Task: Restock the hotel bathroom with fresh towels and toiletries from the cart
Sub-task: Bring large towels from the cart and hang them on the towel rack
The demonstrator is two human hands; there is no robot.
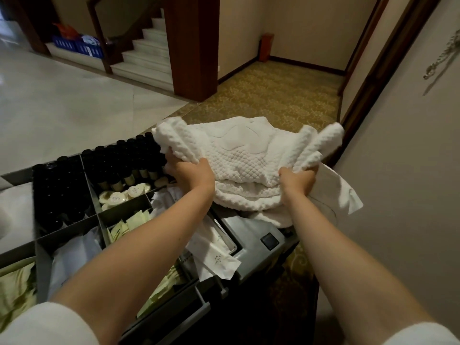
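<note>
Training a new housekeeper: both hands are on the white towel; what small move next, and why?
Probably lift the towel clear of the cart: left hand and right hand each grip a bunched end, while its lower folds hang low over the cart.

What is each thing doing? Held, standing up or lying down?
white towel, bunched, held up by both hands
left hand, gripping the towel's left end
right hand, gripping the towel's right end
black bottles, upright, caps on
dental kit packet, lying down
</note>
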